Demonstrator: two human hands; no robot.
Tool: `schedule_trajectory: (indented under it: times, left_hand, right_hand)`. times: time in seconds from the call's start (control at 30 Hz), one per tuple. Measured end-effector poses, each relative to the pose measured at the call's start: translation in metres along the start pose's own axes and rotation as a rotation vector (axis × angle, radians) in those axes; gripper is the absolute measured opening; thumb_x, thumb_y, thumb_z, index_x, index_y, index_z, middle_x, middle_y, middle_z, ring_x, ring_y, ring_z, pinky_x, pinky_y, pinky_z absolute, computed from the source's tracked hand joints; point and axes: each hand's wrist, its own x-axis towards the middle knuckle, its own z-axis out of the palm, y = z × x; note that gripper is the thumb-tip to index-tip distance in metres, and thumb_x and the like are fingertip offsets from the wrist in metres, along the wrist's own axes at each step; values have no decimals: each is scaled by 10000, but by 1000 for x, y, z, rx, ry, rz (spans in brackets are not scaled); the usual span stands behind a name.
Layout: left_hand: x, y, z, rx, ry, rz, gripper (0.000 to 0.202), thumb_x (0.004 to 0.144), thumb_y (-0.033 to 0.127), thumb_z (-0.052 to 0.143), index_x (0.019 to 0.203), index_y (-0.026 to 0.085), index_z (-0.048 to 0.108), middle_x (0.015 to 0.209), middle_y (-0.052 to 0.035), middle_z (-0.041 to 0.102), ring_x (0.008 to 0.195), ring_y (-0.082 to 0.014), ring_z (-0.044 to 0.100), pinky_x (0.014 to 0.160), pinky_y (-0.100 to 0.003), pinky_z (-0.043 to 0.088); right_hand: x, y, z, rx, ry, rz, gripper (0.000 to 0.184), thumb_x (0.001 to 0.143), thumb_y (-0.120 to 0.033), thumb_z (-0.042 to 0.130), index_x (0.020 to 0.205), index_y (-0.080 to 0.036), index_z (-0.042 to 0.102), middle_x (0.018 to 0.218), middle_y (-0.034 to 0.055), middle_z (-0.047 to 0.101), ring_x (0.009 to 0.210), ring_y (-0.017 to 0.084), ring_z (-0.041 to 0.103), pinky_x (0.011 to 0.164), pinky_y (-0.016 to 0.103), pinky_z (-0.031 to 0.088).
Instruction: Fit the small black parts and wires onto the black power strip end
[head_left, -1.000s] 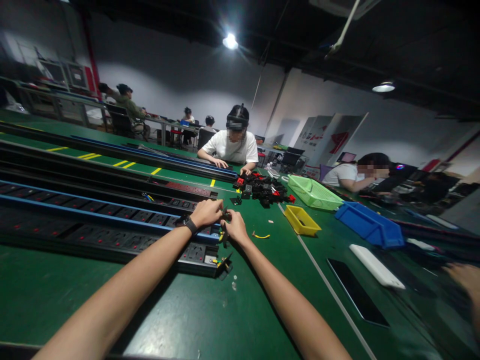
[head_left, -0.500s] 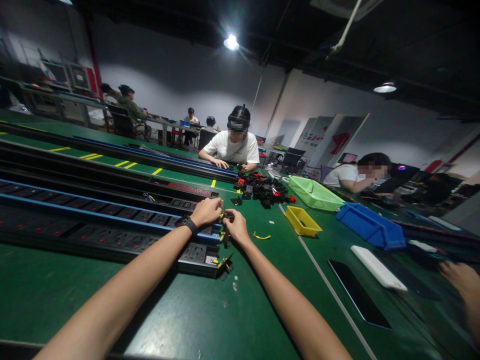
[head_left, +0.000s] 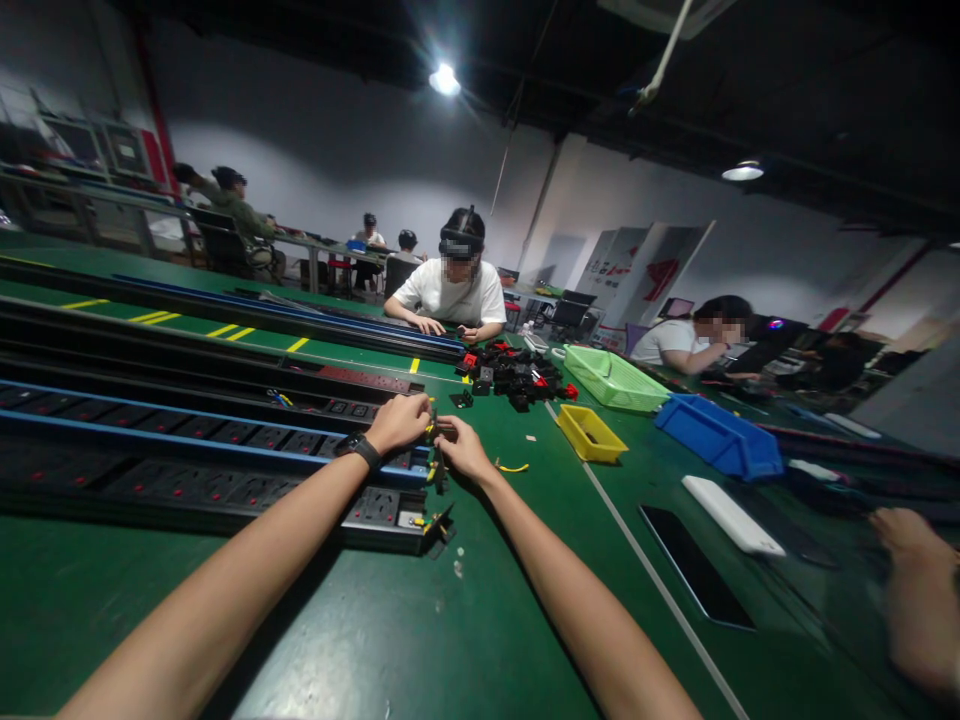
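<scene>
Left hand (head_left: 401, 422): fingers curled down by the right end of the socket strips, thumb side hidden. Whatever is at the fingertips is too small to make out, so I can't tell if it's really gripping.
Right hand (head_left: 463, 450): bent fingers just beside the left one, pointing at that same end. Something dark sits by the fingertips, but whether it's pinched or only touched, can't tell.
Blue-edged socket strip (head_left: 225, 432): the one closest to both hands, lying lengthwise on the green tabletop (head_left: 315, 640), left end out of view, right end partly under the left wrist.
Front socket strip (head_left: 247, 488): parallel to it, on the side toward the tabletop's near edge. A black end piece (head_left: 439, 535) sits tilted at its right end, with yellow-green wires (head_left: 421, 521) next to it.
Wrist: black watch (head_left: 365, 451) on the left one.
Loose stuff: a pile of black and red socket modules (head_left: 517, 375) just in from the far edge, and a short yellow wire (head_left: 514, 468) near the right hand.
Bins: green basket (head_left: 634, 392), yellow bin (head_left: 589, 448) and blue bin (head_left: 709, 450), all off past the right hand.
Gadgets: black-screened phone (head_left: 696, 567) nearer the near edge, white slab (head_left: 731, 515) beside it.
Company: co-worker in a white shirt (head_left: 454, 292) at the far edge.
</scene>
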Motion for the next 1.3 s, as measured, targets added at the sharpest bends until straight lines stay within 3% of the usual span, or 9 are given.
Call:
schedule_trajectory:
  times: [0.13,0.27,0.5,0.67,0.73,0.83,0.97,1.07,1.3]
  left_hand:
    - [1,-1,-2,17,-12,1,264,907,281,491,1020,274,730,979,-59,804,945,-270,747,767,-293,494]
    - [1,0,-6,44,-20,17,269,912,276,478,1017,271,726,984,-57,807,937,-262,747,758,-285,488]
    - [-1,5,-14,75,36,10,254,926,282,478,1001,264,721,965,-60,804,910,-250,747,737,-274,477]
    - [-13,27,-34,67,119,50,275,973,299,442,1065,250,697,978,-75,796,890,-261,739,748,-305,482]
    - [-27,42,-38,61,107,168,202,962,302,505,1043,271,686,978,-36,792,906,-228,733,762,-285,478]
    - [-62,66,-35,218,89,713,118,945,231,550,965,220,666,824,-49,743,715,-190,685,622,-286,453]
    - [-116,92,-21,300,289,1369,163,954,124,543,837,181,641,584,28,529,513,-137,555,473,-288,353]
    - [-148,104,-14,202,346,1476,175,925,107,563,786,175,645,548,60,403,473,-119,519,445,-273,317]
    - [-181,110,8,111,171,1440,299,954,104,503,790,240,712,544,46,376,487,-108,535,473,-271,330]
  right_hand:
    - [-1,-3,-1,80,-15,6,398,833,-114,624,1212,-202,704,1176,78,771,992,207,741,936,380,588]
    - [-6,-14,-10,-131,114,17,412,863,-77,572,1240,-186,699,1226,106,732,1033,210,715,974,362,564]
    - [-43,-28,-72,-644,210,98,414,881,-80,535,1242,-201,697,1194,113,704,1131,254,640,1008,351,485]
    - [-69,-18,-106,-760,161,159,278,940,-176,555,1145,-204,741,1134,94,734,1122,253,632,963,335,451]
    - [-74,-15,-107,-778,110,154,242,962,-306,612,1143,-210,741,1121,88,740,1107,256,638,933,334,445]
    - [-78,-15,-103,-835,24,116,231,965,-378,646,1094,-212,742,1083,78,750,1076,259,641,892,334,428]
    - [-80,-13,-101,-864,-62,34,157,993,-278,598,1020,-210,736,1029,64,753,1008,241,646,852,323,410]
    - [-81,-8,-101,-874,-81,-22,168,1011,-271,566,997,-212,723,1009,66,750,986,246,649,843,332,407]
    - [-80,7,-92,-902,-68,-162,210,1033,-300,510,1012,-205,697,998,88,732,964,266,652,812,352,414]
